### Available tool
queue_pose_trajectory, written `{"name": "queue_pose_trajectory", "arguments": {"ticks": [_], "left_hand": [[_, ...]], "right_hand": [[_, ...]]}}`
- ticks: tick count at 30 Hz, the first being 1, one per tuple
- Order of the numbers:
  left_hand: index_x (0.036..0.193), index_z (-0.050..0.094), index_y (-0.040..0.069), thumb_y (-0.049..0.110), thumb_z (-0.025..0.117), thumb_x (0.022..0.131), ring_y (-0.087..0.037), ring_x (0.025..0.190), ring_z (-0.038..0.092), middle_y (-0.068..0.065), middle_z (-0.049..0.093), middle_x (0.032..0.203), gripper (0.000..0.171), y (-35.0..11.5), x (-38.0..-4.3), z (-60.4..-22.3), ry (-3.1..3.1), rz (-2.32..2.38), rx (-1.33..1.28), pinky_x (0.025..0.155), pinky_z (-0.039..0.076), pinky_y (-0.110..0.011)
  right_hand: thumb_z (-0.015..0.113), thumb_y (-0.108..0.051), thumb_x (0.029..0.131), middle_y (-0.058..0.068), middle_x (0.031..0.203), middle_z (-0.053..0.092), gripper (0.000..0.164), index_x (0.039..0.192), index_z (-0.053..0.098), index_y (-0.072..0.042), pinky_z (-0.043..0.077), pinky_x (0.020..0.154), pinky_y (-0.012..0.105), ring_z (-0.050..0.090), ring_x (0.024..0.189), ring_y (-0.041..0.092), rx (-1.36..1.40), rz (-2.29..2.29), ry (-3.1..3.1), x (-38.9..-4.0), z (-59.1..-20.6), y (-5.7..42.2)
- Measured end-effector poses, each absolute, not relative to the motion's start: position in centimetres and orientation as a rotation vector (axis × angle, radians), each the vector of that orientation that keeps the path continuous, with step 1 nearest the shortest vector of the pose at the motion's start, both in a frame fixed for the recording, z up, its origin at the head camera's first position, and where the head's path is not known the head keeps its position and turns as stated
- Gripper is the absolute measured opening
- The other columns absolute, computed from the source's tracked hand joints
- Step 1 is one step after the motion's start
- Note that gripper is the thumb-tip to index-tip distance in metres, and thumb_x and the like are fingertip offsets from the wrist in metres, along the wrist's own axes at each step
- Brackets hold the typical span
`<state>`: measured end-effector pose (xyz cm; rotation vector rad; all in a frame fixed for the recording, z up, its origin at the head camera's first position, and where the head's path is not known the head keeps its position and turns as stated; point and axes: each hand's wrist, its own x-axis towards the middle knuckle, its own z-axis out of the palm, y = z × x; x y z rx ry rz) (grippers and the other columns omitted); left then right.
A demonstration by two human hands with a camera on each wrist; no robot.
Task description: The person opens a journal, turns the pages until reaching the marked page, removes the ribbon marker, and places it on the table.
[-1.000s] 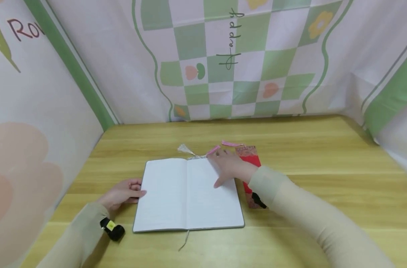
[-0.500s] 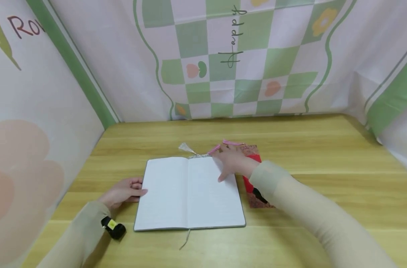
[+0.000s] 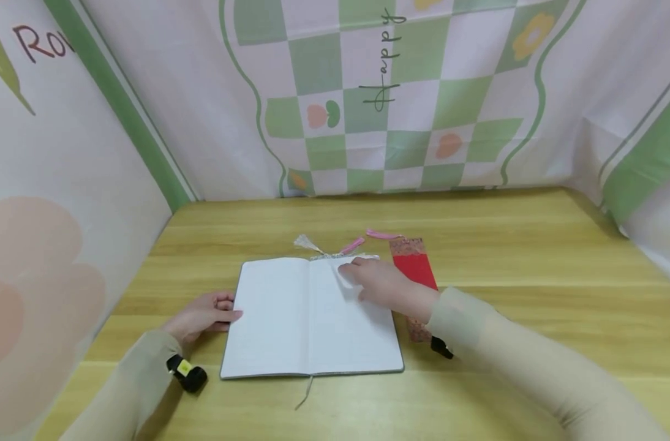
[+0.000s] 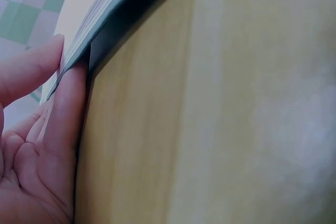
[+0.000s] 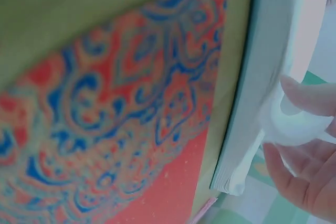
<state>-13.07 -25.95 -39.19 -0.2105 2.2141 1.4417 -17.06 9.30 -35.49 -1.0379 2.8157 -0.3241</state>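
- Left hand (image 3: 201,315) pinches the open grey-covered notebook (image 3: 269,324) by its left edge.
- Right hand (image 3: 387,285) curls around a lifted white page (image 5: 290,129); uneven pulling could crease it.

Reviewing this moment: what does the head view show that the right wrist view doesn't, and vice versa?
Only head: the left hand holding the left edge of the notebook, the white tassel and the grey ribbon. Only right wrist: clear blue scrollwork on the red bookmark, and the stacked page edges along the notebook's side. Both: the notebook, the red bookmark, and the right hand holding a curled page.
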Motion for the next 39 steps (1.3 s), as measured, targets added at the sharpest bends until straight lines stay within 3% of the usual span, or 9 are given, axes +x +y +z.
{"name": "queue_pose_trajectory", "arguments": {"ticks": [4, 10, 14, 20, 23, 27, 33, 39], "left_hand": [[0.117, 0.046, -0.002, 0.010, 0.066, 0.088, -0.008, 0.076, 0.050, 0.004, 0.050, 0.082, 0.036, -26.0, -13.1, -39.2, 2.206, 1.446, -0.199, 0.068, 0.053, -0.021], [0.120, 0.046, -0.003, 0.010, 0.066, 0.089, -0.008, 0.077, 0.050, 0.005, 0.050, 0.082, 0.039, -26.0, -13.1, -39.1, 2.201, 1.448, -0.181, 0.068, 0.053, -0.021], [0.122, 0.046, -0.004, 0.010, 0.066, 0.089, -0.007, 0.077, 0.051, 0.005, 0.050, 0.082, 0.041, -26.0, -13.1, -39.0, 2.206, 1.445, -0.190, 0.068, 0.053, -0.021], [0.116, 0.048, -0.001, 0.010, 0.066, 0.088, -0.008, 0.074, 0.050, 0.005, 0.049, 0.079, 0.035, -26.0, -13.1, -39.1, 2.197, 1.456, -0.191, 0.066, 0.053, -0.021], [0.116, 0.047, -0.001, 0.010, 0.066, 0.088, -0.007, 0.074, 0.050, 0.006, 0.049, 0.079, 0.034, -26.1, -13.1, -39.1, 2.180, 1.471, -0.189, 0.066, 0.052, -0.021], [0.121, 0.044, -0.003, 0.010, 0.066, 0.089, -0.006, 0.075, 0.051, 0.006, 0.050, 0.080, 0.041, -26.0, -13.1, -39.1, 2.174, 1.477, -0.184, 0.067, 0.053, -0.021], [0.124, 0.043, -0.006, 0.009, 0.065, 0.089, -0.006, 0.075, 0.051, 0.006, 0.051, 0.081, 0.044, -26.0, -13.1, -39.1, 2.175, 1.474, -0.161, 0.066, 0.053, -0.020], [0.125, 0.042, -0.007, 0.006, 0.064, 0.089, -0.005, 0.075, 0.053, 0.005, 0.052, 0.082, 0.044, -26.2, -13.1, -39.2, 2.176, 1.476, -0.140, 0.067, 0.053, -0.021]], "right_hand": [[0.069, 0.000, 0.083, 0.015, 0.128, 0.058, 0.052, 0.132, 0.053, -0.005, 0.048, 0.095, 0.042, 0.055, 0.117, 0.030, -1.031, -0.480, 2.765, -16.7, -35.4, 9.5], [0.060, 0.003, 0.085, 0.014, 0.124, 0.060, 0.042, 0.127, 0.056, -0.003, 0.053, 0.084, 0.036, 0.061, 0.103, 0.027, -0.961, -0.881, 2.610, -16.7, -35.0, 9.7], [0.059, -0.006, 0.088, 0.016, 0.133, 0.052, 0.046, 0.134, 0.051, -0.005, 0.052, 0.088, 0.038, 0.056, 0.113, 0.031, -0.811, -1.163, 2.400, -16.5, -34.3, 9.5], [0.053, -0.023, 0.094, 0.017, 0.147, 0.035, 0.054, 0.144, 0.037, -0.011, 0.050, 0.082, 0.035, 0.045, 0.124, 0.031, -0.563, -1.457, 2.065, -16.1, -33.3, 9.0], [0.046, -0.028, 0.098, 0.018, 0.150, 0.028, 0.054, 0.147, 0.031, -0.012, 0.051, 0.089, 0.042, 0.037, 0.131, 0.035, -0.542, -1.539, 1.911, -15.9, -33.3, 8.6], [0.041, -0.033, 0.100, 0.014, 0.152, 0.028, 0.051, 0.148, 0.031, -0.015, 0.044, 0.099, 0.050, 0.035, 0.134, 0.035, -0.638, -1.461, 1.924, -15.6, -33.5, 7.8], [0.042, -0.038, 0.100, 0.009, 0.150, 0.033, 0.052, 0.147, 0.033, -0.019, 0.032, 0.109, 0.049, 0.036, 0.134, 0.029, -0.831, -1.153, 2.120, -14.7, -34.2, 6.3], [0.047, -0.039, 0.098, 0.007, 0.151, 0.032, 0.057, 0.148, 0.032, -0.017, 0.023, 0.115, 0.046, 0.026, 0.140, 0.025, -1.028, -0.872, 2.213, -13.9, -34.8, 4.8]]}}
